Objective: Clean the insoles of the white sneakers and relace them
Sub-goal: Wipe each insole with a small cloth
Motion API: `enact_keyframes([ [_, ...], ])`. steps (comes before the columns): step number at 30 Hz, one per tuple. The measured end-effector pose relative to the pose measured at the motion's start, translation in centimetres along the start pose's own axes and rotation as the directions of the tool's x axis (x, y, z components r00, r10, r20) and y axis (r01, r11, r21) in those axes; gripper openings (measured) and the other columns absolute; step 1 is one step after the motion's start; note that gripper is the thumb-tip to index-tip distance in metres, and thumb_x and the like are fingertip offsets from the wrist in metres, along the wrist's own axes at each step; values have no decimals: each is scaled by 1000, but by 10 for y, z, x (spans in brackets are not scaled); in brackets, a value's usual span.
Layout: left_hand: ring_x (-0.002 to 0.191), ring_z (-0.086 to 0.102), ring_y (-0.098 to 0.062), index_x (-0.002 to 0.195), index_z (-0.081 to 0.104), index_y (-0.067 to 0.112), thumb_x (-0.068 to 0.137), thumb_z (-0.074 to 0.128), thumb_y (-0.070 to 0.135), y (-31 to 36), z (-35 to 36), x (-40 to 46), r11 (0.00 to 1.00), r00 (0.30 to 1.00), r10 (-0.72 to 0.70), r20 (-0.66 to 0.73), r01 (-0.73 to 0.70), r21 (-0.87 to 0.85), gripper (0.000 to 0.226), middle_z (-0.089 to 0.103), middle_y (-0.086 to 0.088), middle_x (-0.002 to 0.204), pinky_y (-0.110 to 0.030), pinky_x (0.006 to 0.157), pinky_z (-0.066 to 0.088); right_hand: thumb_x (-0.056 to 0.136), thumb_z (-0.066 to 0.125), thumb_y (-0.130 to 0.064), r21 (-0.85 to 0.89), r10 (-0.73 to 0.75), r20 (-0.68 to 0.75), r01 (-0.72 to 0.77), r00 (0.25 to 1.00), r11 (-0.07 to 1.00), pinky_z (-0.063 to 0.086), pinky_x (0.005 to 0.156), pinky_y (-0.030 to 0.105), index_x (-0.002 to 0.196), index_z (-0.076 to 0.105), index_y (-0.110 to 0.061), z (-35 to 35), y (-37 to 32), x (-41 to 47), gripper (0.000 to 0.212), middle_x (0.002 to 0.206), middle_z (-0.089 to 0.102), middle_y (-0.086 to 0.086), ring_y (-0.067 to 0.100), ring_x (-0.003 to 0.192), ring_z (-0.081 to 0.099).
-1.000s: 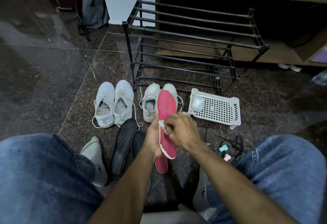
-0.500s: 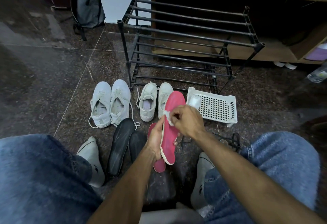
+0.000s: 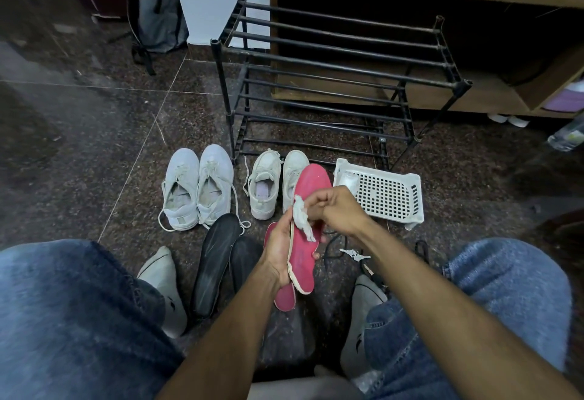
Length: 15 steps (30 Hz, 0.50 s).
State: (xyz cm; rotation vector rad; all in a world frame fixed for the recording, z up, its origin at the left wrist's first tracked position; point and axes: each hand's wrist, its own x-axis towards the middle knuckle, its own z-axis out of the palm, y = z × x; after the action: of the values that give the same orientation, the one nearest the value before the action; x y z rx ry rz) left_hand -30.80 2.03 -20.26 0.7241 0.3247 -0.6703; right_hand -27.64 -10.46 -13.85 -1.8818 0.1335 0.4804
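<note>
Fingers (image 3: 311, 206) (right hand) pinch cloth (image 3: 301, 217) against insole (image 3: 308, 241).

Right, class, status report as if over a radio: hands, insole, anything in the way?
Left hand grips pink insole. Right hand pinches white wipe on it. Second pink insole underneath. Nothing blocking.

Dim indoor light, soft glare on the polished floor (image 3: 94, 108), wide-angle bending at edges, slight blur throughout.

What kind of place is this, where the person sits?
Probably a home entryway or room corner: a black metal-bar shoe rack stands on a dark speckled stone-tile floor, with a grey backpack leaning behind.
</note>
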Motion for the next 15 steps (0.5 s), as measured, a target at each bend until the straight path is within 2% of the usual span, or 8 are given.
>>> enact_keyframes([
  [2, 66, 62, -23, 110, 65, 9, 96, 42, 55, 0, -3, 0, 1000, 1000, -8, 13, 8, 8, 53, 65, -11, 86, -27, 46, 45, 86, 59, 11, 41, -3, -19, 4, 1000, 999, 53, 53, 29, 84, 70, -2, -4, 1, 2, 17, 72, 69, 10, 17, 58, 60],
  [4, 66, 63, -23, 113, 63, 9, 95, 44, 55, 0, -5, -1, 1000, 1000, -18, 12, 17, 11, 54, 65, -10, 84, -27, 46, 46, 85, 62, 6, -117, -58, -85, 47, 995, 992, 56, 68, 36, 79, 68, -12, -1, 3, 5, 20, 77, 69, 4, 18, 66, 62],
  [5, 65, 63, -23, 112, 63, 9, 95, 44, 55, 1, -5, -2, 1000, 1000, -18, 9, 18, 9, 53, 65, -10, 82, -27, 46, 45, 85, 65, -1, -251, -105, -150, 65, 983, 966, 57, 69, 36, 76, 66, -20, 1, 5, 5, 21, 78, 69, -1, 16, 67, 63],
  [7, 64, 63, -22, 111, 65, 9, 94, 47, 54, 1, -5, -1, 1000, 1000, -14, 15, 14, -2, 52, 65, -9, 81, -27, 46, 45, 84, 68, -12, -485, -218, -317, 40, 923, 874, 49, 59, 27, 75, 59, -25, 3, 6, 3, 19, 76, 65, -9, 9, 65, 61],
  [9, 65, 63, -21, 113, 66, 9, 92, 49, 55, 3, -6, -1, 1000, 1000, -10, 8, 10, -12, 54, 65, -10, 82, -27, 46, 46, 87, 65, -13, -512, -283, -394, 47, 875, 858, 37, 51, 20, 79, 58, -24, 2, 6, 0, 15, 76, 63, -12, 1, 57, 53],
  [10, 64, 63, -21, 113, 67, 8, 92, 49, 56, 4, -7, -1, 1000, 1000, -13, 5, 13, -15, 55, 65, -11, 82, -27, 46, 47, 88, 63, -11, -461, -288, -380, 90, 879, 883, 35, 50, 19, 84, 60, -24, 2, 8, 0, 14, 78, 63, -12, -1, 55, 51],
  [12, 62, 62, -21, 109, 69, 8, 91, 51, 56, 5, -6, 0, 1000, 1000, -16, 1, 16, -24, 55, 65, -11, 79, -27, 46, 47, 89, 60, -7, -369, -305, -269, 195, 913, 909, 47, 59, 24, 98, 65, -25, 5, 10, -3, 20, 89, 63, -12, 2, 67, 57],
  [15, 56, 60, -18, 108, 69, 11, 91, 51, 54, 6, -2, -1, 1000, 1000, 5, -23, -5, -25, 50, 65, -8, 76, -28, 46, 46, 92, 62, -18, -533, -333, -105, 230, 937, 814, 54, 81, 36, 122, 64, -20, 10, 12, -6, 29, 104, 58, -11, 14, 92, 61],
])
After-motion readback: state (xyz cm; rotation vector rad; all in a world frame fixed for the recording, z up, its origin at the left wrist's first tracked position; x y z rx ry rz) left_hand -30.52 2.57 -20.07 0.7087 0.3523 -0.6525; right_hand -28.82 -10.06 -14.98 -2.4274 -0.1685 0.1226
